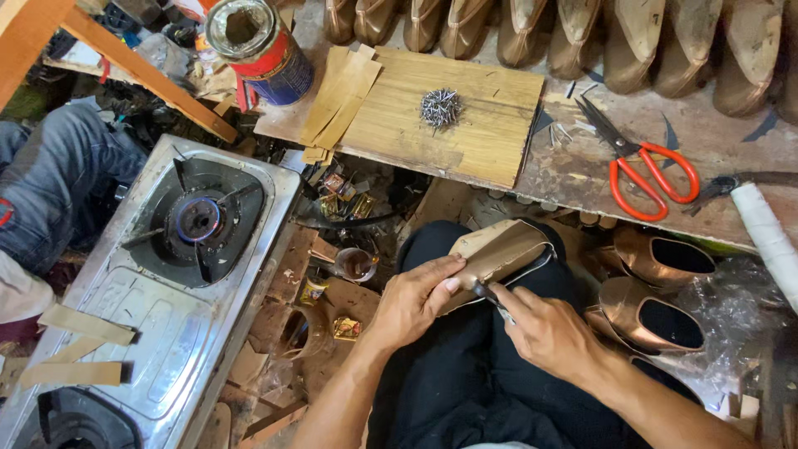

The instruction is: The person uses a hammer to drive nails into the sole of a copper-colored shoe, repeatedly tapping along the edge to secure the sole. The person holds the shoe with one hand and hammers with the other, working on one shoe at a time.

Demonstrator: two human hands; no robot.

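Cluttered workshop floor: left hand [413,299] grips the bronze leather shoe upper [499,254] steady while right hand [544,333] pinches a small dark tool [492,297], best kept at the edge.

Two bare forearms angled inward over a dark-trousered lap; left hand [413,298] curled with thumb pressed forward, right hand [544,328] clenched, fingers pinched.

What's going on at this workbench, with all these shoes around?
A person sits with a bronze shoe upper on their lap. The left hand steadies it while the right hand works a small dark tool against its edge. More finished uppers lie at their right. On the bench are red-handled scissors and a pile of small nails; a gas stove stands to the left.
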